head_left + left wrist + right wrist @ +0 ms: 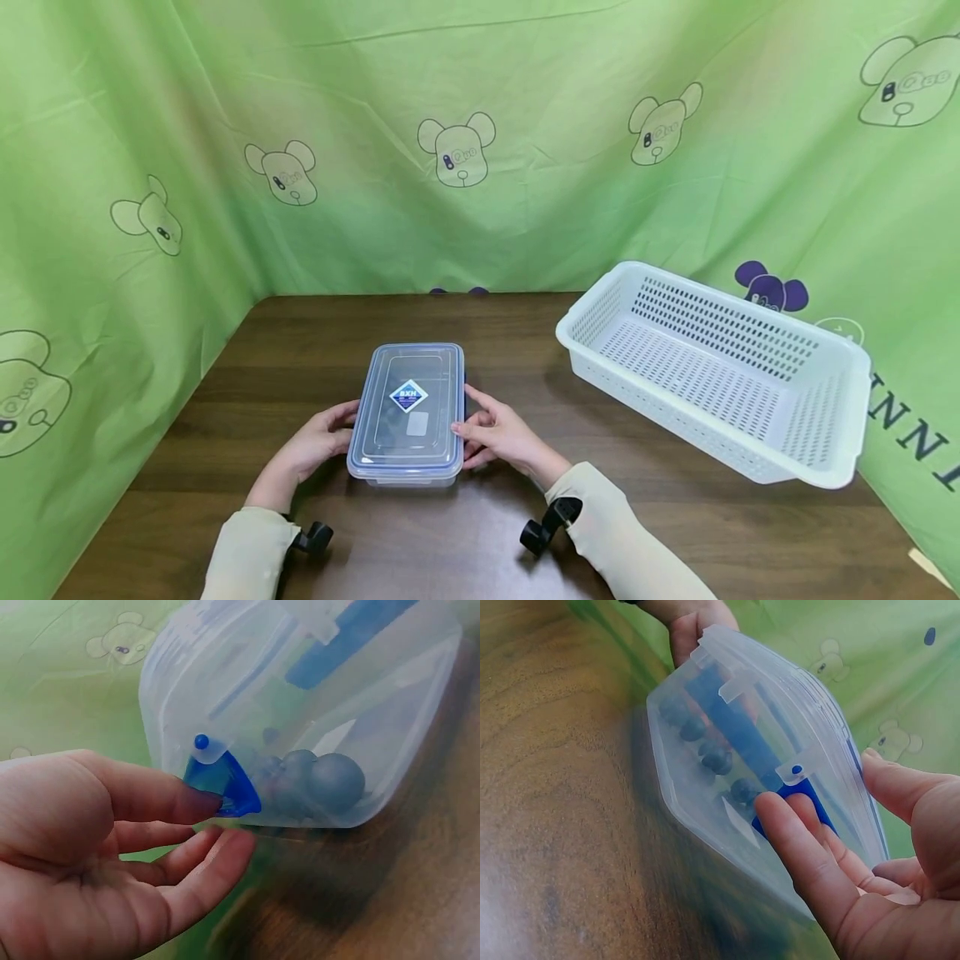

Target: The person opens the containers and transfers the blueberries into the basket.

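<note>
A clear plastic food storage box (435,375), with a blue-edged lid and a diamond-shaped label, lies on the table between both hands. Its left side is held by my left hand (322,442); in the left wrist view the thumb touches a blue plastic piece (244,793) on the box wall, with fingers curled below it. My right hand (502,435) grips the right side, thumb at the lid edge and fingertips against another blue piece (814,806). Through the cloudy wall show several dark round things (341,784), their kind unclear.
A white perforated plastic basket (675,421) stands at the right of the brown wooden table (315,333). Green cloth (540,217) printed with bear heads hangs behind and at the sides. Black wrist straps (551,525) sit over the light sleeves.
</note>
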`<state>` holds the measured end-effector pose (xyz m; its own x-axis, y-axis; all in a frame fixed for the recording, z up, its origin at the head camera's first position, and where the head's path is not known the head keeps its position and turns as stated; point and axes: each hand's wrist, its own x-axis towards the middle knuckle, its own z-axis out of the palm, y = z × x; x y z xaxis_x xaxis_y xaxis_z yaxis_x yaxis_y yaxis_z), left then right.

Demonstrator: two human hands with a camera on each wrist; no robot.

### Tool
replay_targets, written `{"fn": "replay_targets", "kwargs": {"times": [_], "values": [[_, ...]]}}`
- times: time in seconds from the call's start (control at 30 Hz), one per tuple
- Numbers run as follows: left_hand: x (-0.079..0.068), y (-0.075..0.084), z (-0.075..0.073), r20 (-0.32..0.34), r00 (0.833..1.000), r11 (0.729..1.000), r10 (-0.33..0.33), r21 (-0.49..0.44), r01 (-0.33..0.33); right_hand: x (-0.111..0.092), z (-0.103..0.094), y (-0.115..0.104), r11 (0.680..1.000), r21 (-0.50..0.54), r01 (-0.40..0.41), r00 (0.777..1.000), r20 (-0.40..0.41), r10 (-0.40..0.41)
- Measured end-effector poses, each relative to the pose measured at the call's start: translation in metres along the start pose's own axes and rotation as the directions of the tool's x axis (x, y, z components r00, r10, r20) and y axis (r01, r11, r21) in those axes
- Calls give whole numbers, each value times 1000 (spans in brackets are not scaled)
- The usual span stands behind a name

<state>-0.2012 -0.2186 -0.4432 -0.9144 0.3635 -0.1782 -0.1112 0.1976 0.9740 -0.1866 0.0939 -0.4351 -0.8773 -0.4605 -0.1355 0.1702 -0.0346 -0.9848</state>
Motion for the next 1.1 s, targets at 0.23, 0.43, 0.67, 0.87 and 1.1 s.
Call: {"fn": "replay_targets", "kwargs": {"times": [0.23, 0.43, 0.67, 0.87, 1.1], "values": [[-12, 11, 9, -193, 981, 997, 22, 71, -8, -1, -1, 3, 1000, -4, 15, 1000, -3, -15], [-28, 22, 16, -211, 977, 997, 36, 73, -21, -6, -1, 3, 999, -17, 38, 999, -15, -38], [-36, 24, 25, -237, 965, 980, 115, 184, -72, -10, -1, 3, 994, -66, 83, 996, -17, -85], [-34, 24, 29, -269, 958, 984, 103, 167, -59, -10, -1, 3, 988, -110, 110, 993, -31, -114], [-34, 30, 32, -288, 951, 988, 110, 140, -71, -8, -2, 4, 949, -211, 234, 969, -24, -244]]}}
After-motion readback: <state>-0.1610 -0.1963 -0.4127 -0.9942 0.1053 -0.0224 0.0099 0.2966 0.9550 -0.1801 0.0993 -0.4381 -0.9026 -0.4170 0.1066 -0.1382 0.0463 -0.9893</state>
